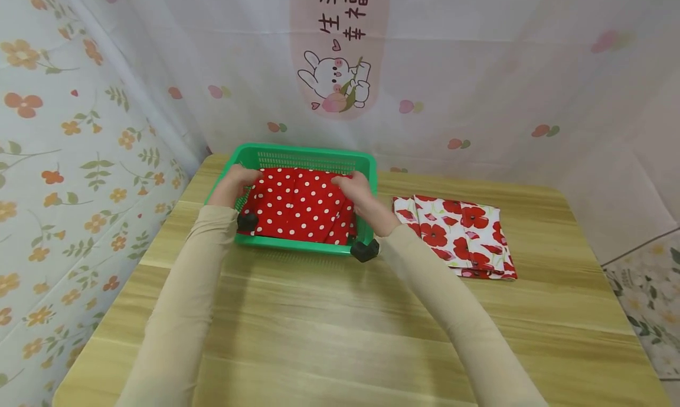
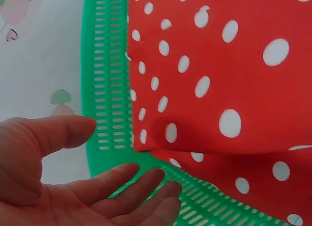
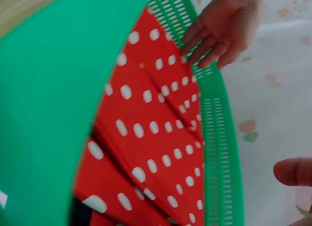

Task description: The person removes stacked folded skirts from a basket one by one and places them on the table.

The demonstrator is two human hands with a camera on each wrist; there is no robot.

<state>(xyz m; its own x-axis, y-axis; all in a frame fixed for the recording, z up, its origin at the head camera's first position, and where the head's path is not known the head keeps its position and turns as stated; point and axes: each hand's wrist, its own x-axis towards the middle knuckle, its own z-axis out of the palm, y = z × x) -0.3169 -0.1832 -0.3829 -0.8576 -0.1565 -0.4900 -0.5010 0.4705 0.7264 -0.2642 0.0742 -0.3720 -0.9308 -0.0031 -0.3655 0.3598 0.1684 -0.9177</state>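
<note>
A folded red cloth with white polka dots [image 1: 300, 203] lies inside a green plastic basket [image 1: 297, 243] with slotted walls. At the basket's left end is my left hand [image 1: 239, 181]; its thumb and fingers are spread apart in the left wrist view, fingertips near the slotted corner beside the cloth and nothing in the grasp. My right hand [image 1: 357, 188] hovers over the right end, thumb pointing inward above the cloth's far right corner. Only the thumb [image 3: 295, 171] of it shows at the edge of the right wrist view, apart from the cloth; its other fingers are mostly hidden.
To the right of the basket, a folded white cloth with red poppies [image 1: 454, 233] lies on the wooden table [image 1: 319, 330]. A printed curtain [image 1: 451, 70] hangs right behind the basket, and a flowered one [image 1: 79, 159] runs along the left side.
</note>
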